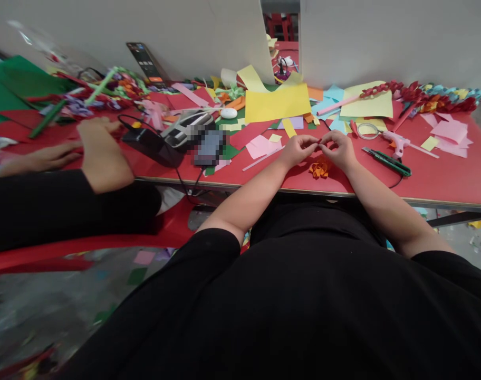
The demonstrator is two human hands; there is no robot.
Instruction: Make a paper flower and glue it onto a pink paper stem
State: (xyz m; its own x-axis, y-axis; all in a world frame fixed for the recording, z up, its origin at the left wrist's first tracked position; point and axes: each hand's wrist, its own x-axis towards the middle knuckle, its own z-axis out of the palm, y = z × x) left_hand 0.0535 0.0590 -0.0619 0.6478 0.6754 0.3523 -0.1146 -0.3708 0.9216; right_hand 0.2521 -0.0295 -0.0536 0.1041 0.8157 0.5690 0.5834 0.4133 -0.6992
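Note:
My left hand (299,149) and my right hand (340,149) meet above the red table (442,179), near its front edge. Both pinch a small red paper piece (319,141) between fingertips. Just below the hands lies an orange paper flower (319,169) on the table. A pink paper sheet (260,146) rests left of my left hand.
A green utility knife (386,161), a glue gun (396,141) and a tape roll (367,130) lie to the right. Yellow sheets (278,102), coloured scraps and paper flower garlands (422,95) cover the back. Another person's hands (102,153) and a black box (149,145) are at left.

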